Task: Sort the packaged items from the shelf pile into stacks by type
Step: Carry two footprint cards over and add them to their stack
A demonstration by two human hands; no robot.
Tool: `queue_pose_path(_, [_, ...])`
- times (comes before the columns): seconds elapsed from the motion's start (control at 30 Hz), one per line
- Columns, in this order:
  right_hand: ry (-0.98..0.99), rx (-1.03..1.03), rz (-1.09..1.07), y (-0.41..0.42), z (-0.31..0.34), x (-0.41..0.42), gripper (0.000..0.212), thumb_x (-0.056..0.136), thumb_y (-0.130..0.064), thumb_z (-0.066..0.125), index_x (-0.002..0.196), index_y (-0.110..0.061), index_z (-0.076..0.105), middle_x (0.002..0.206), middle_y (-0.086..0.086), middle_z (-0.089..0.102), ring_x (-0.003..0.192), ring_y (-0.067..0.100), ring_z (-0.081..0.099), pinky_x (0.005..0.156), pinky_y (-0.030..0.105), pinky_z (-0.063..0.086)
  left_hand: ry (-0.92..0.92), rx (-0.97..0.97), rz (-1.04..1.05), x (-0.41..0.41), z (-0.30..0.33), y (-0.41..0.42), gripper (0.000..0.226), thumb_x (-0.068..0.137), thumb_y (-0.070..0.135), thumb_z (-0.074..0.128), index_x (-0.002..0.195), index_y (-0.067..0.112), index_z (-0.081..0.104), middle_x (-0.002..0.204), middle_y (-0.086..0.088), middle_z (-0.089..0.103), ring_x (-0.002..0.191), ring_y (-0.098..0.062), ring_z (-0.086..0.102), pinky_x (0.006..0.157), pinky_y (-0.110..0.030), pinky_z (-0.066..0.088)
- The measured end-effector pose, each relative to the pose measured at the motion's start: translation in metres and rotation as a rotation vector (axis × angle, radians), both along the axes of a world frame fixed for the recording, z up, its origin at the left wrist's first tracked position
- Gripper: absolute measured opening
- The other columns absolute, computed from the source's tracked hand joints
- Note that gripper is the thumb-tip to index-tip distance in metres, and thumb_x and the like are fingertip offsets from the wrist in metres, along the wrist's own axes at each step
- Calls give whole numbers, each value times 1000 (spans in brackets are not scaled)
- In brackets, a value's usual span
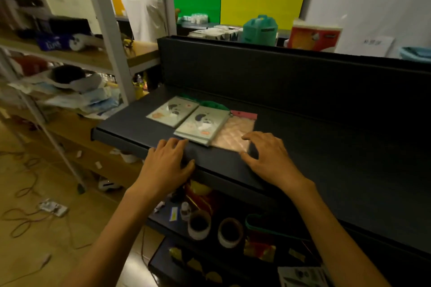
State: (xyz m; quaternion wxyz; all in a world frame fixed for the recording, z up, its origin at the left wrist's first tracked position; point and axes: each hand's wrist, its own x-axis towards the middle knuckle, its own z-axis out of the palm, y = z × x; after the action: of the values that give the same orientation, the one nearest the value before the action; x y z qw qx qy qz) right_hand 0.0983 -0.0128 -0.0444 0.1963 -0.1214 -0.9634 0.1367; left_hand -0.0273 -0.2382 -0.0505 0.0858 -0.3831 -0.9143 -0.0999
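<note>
Two bare hands rest at the front edge of a dark shelf. Left hand lies flat, fingers spread, holding nothing, just beside a stack of green packets. Right hand, fingers apart, touches a pink packet. 2nd green packet lies further back-left.

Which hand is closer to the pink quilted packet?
Right. The right hand has fingertips on the pink quilted packet; the left hand rests on the shelf edge beside it.
</note>
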Motion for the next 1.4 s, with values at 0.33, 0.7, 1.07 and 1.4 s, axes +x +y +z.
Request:
queue_pose_path(0.33, [-68,-52,-176,-3,2,-102,53,88,-48,50,136,-29,43,141,-3,45,128,16,38,101,27,20,8,-14,-54,-138,17,10,63,90,54,45,143,22,32,142,-5,41,126,-28,37,96,-45,35])
queue_pose_path(0.7, [-50,-141,-483,-41,1,-137,62,88,-52,52,141,-23,35,141,4,44,126,21,38,100,31,30,-146,-160,-174,-234,3,32,99,66,89,31,141,24,31,147,-9,36,130,-32,34,104,-51,28])
queue_pose_path(1.07, [-77,-374,-835,-87,-3,-151,100,61,-75,64,139,-20,36,138,6,41,119,25,45,87,33,40,-363,120,-383,-266,-3,33,108,59,67,71,144,19,26,141,-10,44,125,-32,40,102,-45,31])
queue_pose_path(1.4, [387,-690,-761,-88,4,-139,54,76,-28,78,117,-20,44,98,-16,55,83,-5,55,61,7,46,-760,450,-337,-288,7,29,75,70,23,81,134,23,42,128,-9,51,101,-22,56,77,-37,51])
